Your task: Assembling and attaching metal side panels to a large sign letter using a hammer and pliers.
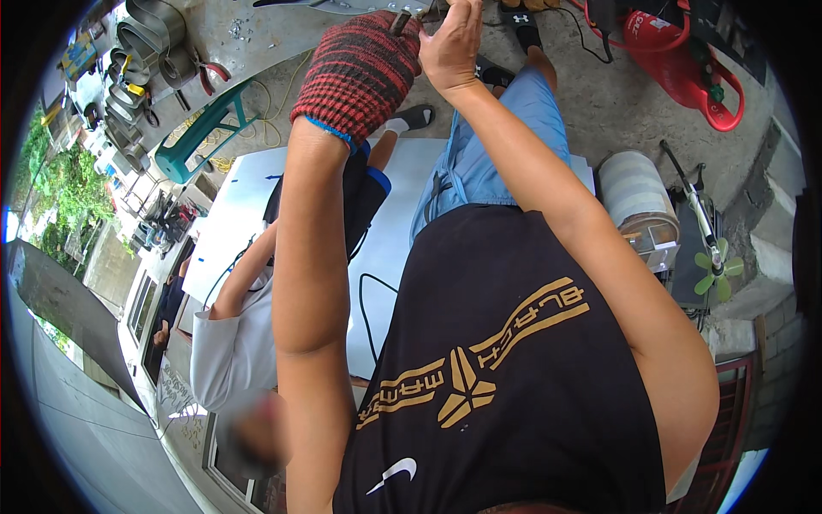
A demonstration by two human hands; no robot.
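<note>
My left hand (360, 73), in a red-and-black knit glove with a blue cuff edge, is closed near the top edge of the view. The end of a short grey metal bar (400, 22) sticks up from its grip; the rest of the bar is hidden. Close against it is my bare right hand (454, 51), its fingers bent and pressed together at the top rim. Whatever the right fingers pinch is cut off by the edge and too small to make out. Beyond the glove lies a thin grey metal sheet (330, 7).
Bent metal strips (158, 38) and red-handled pliers (208, 75) lie at upper left, above a green plastic stool (193, 146). A person in a white shirt (231, 343) is at left by a white panel (231, 197). Right are a red tank (655, 38), a drum (635, 190) and a green-bladed fan (721, 267).
</note>
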